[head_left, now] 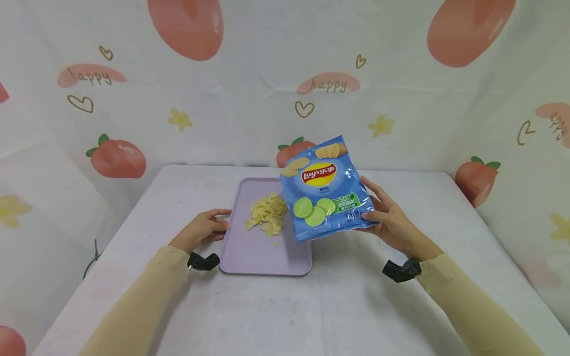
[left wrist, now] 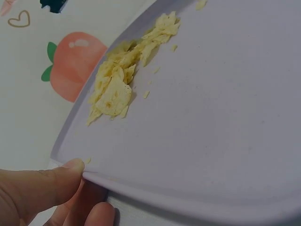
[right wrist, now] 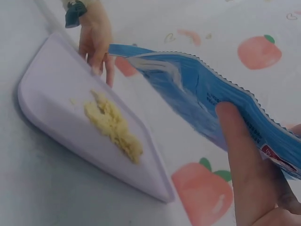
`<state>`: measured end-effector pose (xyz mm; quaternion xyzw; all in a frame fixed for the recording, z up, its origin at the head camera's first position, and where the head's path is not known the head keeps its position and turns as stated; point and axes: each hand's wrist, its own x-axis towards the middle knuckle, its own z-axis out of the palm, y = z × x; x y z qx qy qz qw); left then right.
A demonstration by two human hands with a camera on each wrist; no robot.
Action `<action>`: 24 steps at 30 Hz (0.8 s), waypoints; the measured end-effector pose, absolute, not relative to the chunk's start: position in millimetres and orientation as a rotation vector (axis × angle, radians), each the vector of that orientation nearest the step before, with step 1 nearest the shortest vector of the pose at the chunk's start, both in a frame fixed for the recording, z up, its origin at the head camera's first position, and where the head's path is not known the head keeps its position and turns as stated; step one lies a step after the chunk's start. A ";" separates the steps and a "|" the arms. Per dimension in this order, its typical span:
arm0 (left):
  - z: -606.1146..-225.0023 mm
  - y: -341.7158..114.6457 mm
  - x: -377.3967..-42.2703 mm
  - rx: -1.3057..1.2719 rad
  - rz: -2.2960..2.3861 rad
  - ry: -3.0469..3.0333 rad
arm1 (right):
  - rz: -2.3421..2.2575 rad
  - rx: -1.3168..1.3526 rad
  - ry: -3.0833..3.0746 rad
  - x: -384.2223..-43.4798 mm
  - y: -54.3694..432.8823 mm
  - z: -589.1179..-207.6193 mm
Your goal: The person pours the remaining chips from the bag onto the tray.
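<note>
A lilac tray [head_left: 262, 259] lies on the white table with a heap of broken potato chips [head_left: 268, 213] on it. At the tray's left edge is my left hand [head_left: 204, 228]; in the left wrist view its thumb [left wrist: 61, 181] lies on the rim and the other fingers are below it, pinching the edge. My right hand [head_left: 392, 220] grips a blue Lay's chip bag [head_left: 307, 198] by its lower right side, thumb on the printed front. Held tilted, the bag overlaps the tray's right part in the head view. Its crimped edge shows in the right wrist view.
Behind the table [head_left: 423, 207] hangs a white cloth [head_left: 249, 109] printed with peaches, hearts and flowers. A few chip crumbs [head_left: 274, 244] are scattered on the tray in front of the heap. Both wrists wear black camera mounts [head_left: 402, 270].
</note>
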<state>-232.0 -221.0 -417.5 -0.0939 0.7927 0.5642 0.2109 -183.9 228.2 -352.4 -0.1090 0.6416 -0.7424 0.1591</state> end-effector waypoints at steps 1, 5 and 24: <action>-417.9 -221.0 -232.0 -0.264 1.570 2.201 | -2.123 -0.304 1.838 -183.0 229.8 -353.5; -419.7 -221.2 -232.2 -0.268 1.566 2.199 | -2.116 -0.267 1.854 -179.1 236.8 -358.1; -418.1 -220.8 -234.1 -0.271 1.546 2.223 | -2.098 -0.162 1.888 -166.4 274.3 -383.0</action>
